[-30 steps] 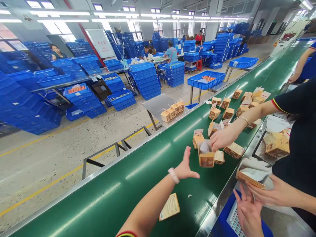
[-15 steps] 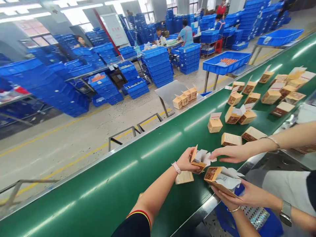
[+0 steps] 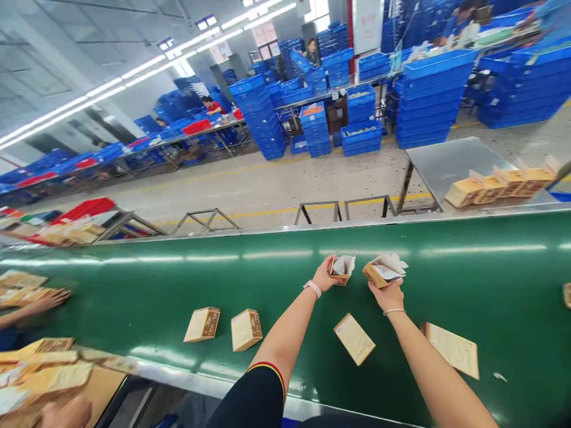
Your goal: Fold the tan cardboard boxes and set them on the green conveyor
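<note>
One left box (image 3: 342, 279) grasped by left hand (image 3: 324, 276), one right box (image 3: 375, 276) by right hand (image 3: 389, 294), both best held mouth-up.

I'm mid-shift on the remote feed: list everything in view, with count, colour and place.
Conveyor belt: one, green, across the view
Open cartons: two, tan and brown, held at centre
Lying cartons: four, tan and brown, belt's near half
Other cartons: uncounted, tan, piled left
Metal table: one, grey, beyond the belt, right
Carton row: about four, tan, on that table
Blue crates: many, blue, background
Red crates: several, red, background left
Co-worker's hand: one, bare, far left
Left hand: one, bare, on one open carton
Right hand: one, bare, on the other
</note>
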`<state>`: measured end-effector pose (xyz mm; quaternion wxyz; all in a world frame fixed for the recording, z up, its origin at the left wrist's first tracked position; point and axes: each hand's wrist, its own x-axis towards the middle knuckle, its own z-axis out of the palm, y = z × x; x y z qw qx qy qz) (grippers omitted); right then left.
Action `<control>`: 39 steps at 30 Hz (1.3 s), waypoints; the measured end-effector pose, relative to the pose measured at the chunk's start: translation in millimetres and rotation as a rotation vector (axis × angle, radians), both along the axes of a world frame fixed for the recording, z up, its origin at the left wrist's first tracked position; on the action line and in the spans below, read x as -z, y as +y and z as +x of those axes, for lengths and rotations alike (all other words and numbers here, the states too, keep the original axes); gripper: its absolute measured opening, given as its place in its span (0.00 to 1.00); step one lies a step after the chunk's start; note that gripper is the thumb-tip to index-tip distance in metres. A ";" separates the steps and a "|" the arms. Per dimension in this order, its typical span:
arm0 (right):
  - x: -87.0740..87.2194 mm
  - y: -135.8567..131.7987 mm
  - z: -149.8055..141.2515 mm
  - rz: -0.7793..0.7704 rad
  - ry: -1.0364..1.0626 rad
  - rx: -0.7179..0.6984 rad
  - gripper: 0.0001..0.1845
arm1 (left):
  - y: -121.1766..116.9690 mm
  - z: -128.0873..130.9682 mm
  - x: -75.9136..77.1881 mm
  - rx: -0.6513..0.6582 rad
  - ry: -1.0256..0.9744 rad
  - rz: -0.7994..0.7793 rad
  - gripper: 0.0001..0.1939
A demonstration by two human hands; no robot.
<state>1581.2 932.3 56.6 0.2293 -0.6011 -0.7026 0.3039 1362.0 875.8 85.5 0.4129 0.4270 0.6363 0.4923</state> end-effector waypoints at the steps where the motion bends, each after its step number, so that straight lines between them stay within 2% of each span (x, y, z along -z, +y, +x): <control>1: 3.9 5.5 -12.2 -0.036 -0.049 0.101 0.35 | -3.0 -10.6 1.4 0.029 -0.009 -0.017 0.45; 2: 8.8 8.1 -20.2 -0.049 -0.072 0.176 0.39 | -6.7 -19.7 2.0 0.054 -0.008 -0.030 0.46; 4: 19.6 3.6 -23.7 0.018 -0.065 0.228 0.43 | -18.0 -30.6 3.8 0.050 0.032 -0.043 0.47; 6: 27.4 -13.0 -13.5 0.107 -0.038 0.279 0.47 | -35.4 -27.2 11.6 -0.070 0.109 -0.017 0.50; 8: 26.5 -37.4 2.1 0.208 0.022 0.289 0.45 | -55.9 -6.9 28.4 -0.270 0.197 0.045 0.52; 10: 14.8 -60.5 13.7 0.292 0.151 0.130 0.31 | -70.7 26.7 50.5 -0.441 0.281 0.107 0.50; 12: -3.7 -72.0 15.7 0.311 0.308 -0.161 0.15 | -70.8 63.0 69.1 -0.494 0.325 0.136 0.49; 13: -13.0 -71.6 13.4 0.299 0.370 -0.282 0.11 | -64.3 77.8 74.4 -0.505 0.327 0.123 0.48; 15: -25.8 -59.6 5.6 0.265 0.428 -0.396 0.13 | -42.2 93.1 75.2 -0.520 0.318 0.051 0.45; 17: -26.9 -40.0 0.1 0.233 0.406 -0.404 0.19 | -18.8 86.4 65.3 -0.430 0.323 0.029 0.38; 19: -17.8 -21.8 0.4 0.214 0.338 -0.444 0.24 | -4.9 63.1 51.8 -0.216 0.332 0.104 0.32; 21: -4.9 -8.6 3.9 0.245 0.260 -0.521 0.28 | -3.4 35.4 41.3 0.007 0.351 0.199 0.30; 22: 1.0 -3.6 5.4 0.275 0.225 -0.559 0.29 | -5.8 23.7 38.2 0.078 0.375 0.227 0.31; 25: 12.0 9.2 4.2 0.355 0.120 -0.656 0.27 | -13.0 6.3 35.6 0.112 0.495 0.228 0.27; 28: 14.7 20.6 -1.4 0.395 0.022 -0.688 0.26 | -7.5 9.1 35.6 0.173 0.550 0.228 0.24; 32: 15.4 29.4 -2.6 0.460 -0.076 -0.651 0.25 | 12.6 10.1 30.7 0.328 0.522 0.314 0.35; 35: 17.8 29.4 2.2 0.621 -0.101 -0.622 0.23 | 24.4 -1.0 27.4 0.403 0.574 0.312 0.39; 37: 19.7 27.0 6.1 0.764 -0.091 -0.635 0.22 | 29.3 -8.7 26.9 0.485 0.668 0.307 0.38; 39: 20.5 24.2 8.9 0.843 -0.097 -0.662 0.20 | 32.2 -12.2 26.8 0.587 0.761 0.320 0.36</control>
